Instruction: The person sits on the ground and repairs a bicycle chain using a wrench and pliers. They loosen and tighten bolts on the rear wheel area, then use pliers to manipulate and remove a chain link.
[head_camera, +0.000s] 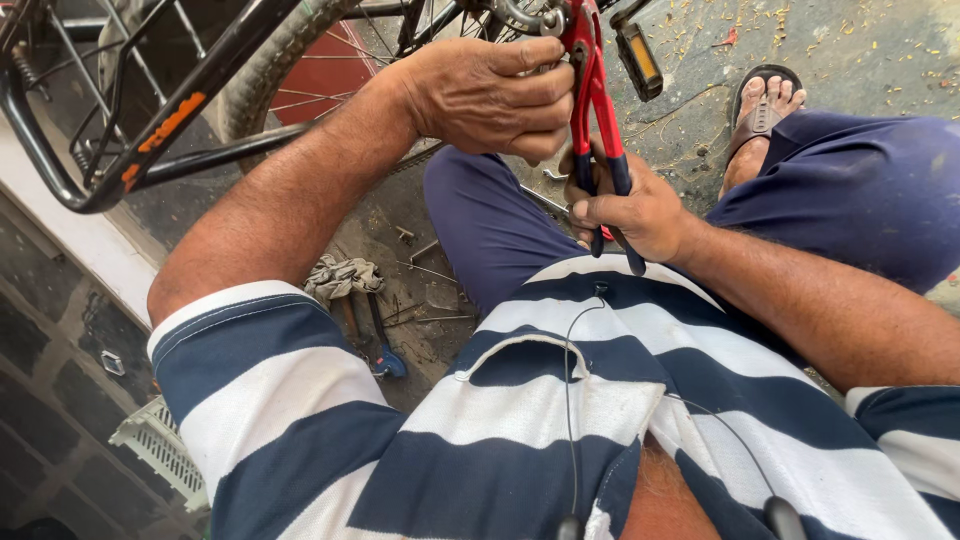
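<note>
The person sat low beside a black-framed bicycle (200, 70), and everything is placed here from its rear wheel hub (525, 15), which lay at the top edge of the view. The left hand (490, 95) was closed in a fist just below the hub, fingers curled tight around something I could not make out. The right hand (630, 205) sat lower and to the right of the hub, wrapped firmly around the handles of a pair of long red metal pliers with dark blue grips (598, 120). The pliers stood nearly upright, their red head reaching up to the hub and touching the metal parts there, their handles passing just beside the left fist.

Right of the hub hung a black bicycle pedal with an orange reflector strip (640, 60). Left of the hub ran the grey rubber tyre (270, 70) and thin spokes, and farther left the black wire rear carrier rack (60, 150). A small oblong orange label (170, 120) sat slantwise on the black frame tube, well left of the hub.

Below the hub, on the dusty concrete floor (880, 50), lay a crumpled grey-white rag (340, 277) and, just beside it, a blue-handled hand tool (385, 355). Far down to the left stood a white plastic slatted crate (160, 450). Right of the hub a foot in a brown sandal (762, 105) rested on the floor. The person wore a navy-and-white striped shirt (500, 420).
</note>
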